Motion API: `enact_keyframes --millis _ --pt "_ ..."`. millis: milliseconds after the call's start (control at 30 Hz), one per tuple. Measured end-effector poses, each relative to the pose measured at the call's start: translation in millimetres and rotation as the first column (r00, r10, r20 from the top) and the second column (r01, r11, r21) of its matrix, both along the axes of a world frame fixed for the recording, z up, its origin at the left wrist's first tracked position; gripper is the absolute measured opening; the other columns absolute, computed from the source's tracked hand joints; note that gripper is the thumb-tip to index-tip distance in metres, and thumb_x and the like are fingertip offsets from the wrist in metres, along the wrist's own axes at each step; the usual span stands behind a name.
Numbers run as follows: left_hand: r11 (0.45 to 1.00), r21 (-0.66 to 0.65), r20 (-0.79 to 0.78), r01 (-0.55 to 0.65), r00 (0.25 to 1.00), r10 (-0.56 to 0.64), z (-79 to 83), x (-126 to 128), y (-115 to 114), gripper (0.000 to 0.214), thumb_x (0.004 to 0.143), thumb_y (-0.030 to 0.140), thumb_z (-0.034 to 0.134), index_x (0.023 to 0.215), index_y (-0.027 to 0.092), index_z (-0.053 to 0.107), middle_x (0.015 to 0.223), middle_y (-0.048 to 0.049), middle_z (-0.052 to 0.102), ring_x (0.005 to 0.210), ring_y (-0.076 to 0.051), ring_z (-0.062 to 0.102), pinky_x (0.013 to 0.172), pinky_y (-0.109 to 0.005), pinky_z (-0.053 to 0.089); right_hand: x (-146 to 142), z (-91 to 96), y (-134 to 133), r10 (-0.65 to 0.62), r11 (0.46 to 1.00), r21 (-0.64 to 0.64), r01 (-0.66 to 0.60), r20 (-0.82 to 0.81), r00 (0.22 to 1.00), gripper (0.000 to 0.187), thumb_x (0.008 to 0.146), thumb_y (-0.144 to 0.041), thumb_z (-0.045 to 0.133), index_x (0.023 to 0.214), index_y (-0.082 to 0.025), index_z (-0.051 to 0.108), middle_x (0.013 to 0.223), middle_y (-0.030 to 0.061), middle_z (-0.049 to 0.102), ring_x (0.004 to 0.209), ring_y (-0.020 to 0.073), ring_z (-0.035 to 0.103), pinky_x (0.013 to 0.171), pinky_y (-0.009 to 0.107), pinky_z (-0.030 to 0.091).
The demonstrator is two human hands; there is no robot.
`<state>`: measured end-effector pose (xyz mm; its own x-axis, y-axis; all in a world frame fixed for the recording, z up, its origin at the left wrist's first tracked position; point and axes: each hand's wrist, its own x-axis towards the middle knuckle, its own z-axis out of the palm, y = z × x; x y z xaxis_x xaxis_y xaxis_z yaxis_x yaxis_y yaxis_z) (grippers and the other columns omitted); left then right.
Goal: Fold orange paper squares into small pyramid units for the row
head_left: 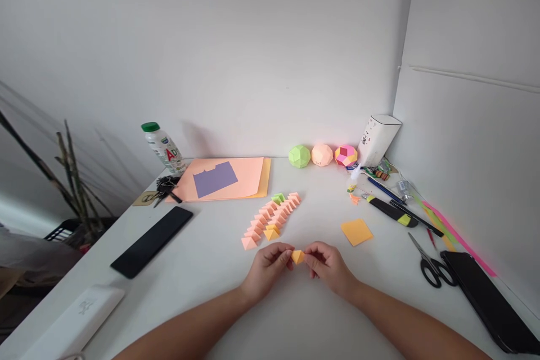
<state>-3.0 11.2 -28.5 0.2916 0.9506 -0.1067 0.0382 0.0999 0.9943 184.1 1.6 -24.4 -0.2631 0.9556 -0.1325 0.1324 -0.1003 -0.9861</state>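
My left hand [270, 265] and my right hand [327, 263] meet over the white table [202, 287], both pinching a small folded orange paper piece [297, 256] between their fingertips. Just beyond them lies a row of several folded pink paper units [270, 216], with a green unit [278, 198] and an orange one [271, 232] among them. A flat orange paper square [356, 232] lies to the right of my right hand.
Pink and orange sheets [228, 179] with a purple cutout, a bottle [163, 148], keys [165, 187], a black slab [152, 241]. Three paper balls [323, 155] and a white box [377, 138] stand at the wall. Pens [392, 209], scissors [431, 263], black tablet [489, 299] at right.
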Motion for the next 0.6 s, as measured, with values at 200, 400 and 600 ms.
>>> enact_keyframes --millis 200,400,600 --pt "0.998 0.025 0.013 -0.054 0.998 0.054 4.7 2 -1 0.027 0.083 0.039 0.05 0.101 0.019 0.056 0.086 -0.0033 0.062 0.075 -0.016 0.06 0.075 -0.031 0.049 1 0.1 2 -0.017 1.0 0.002 0.017 -0.034 0.999 0.029 0.079 -0.047 0.058 0.077 -0.017 0.055 0.065 -0.0025 0.053 0.05 0.0097 0.05 0.049 0.023 0.04" --pt "0.934 0.335 -0.206 0.126 0.977 -0.058 9.7 2 -3 0.022 0.088 0.03 0.042 0.096 0.02 0.06 0.095 -0.0081 0.061 0.089 -0.02 0.058 0.082 -0.034 0.049 3 -3.4 8 -0.066 0.998 0.009 0.067 -0.049 0.997 0.03 0.082 -0.048 0.054 0.081 -0.018 0.051 0.05 -0.0048 0.051 0.046 0.0112 0.048 0.044 0.022 0.039" --pt "0.532 0.51 -0.654 0.676 0.706 -0.27 17.2 0 -10 0.037 0.087 0.029 0.043 0.121 0.024 0.054 0.13 -0.0075 0.053 0.123 -0.027 0.042 0.107 -0.042 0.028 6 -6.0 12 -0.07 0.997 0.038 0.072 -0.055 0.996 0.029 0.083 -0.047 0.053 0.081 -0.018 0.05 0.049 -0.0057 0.051 0.042 0.0094 0.044 0.044 0.022 0.039"
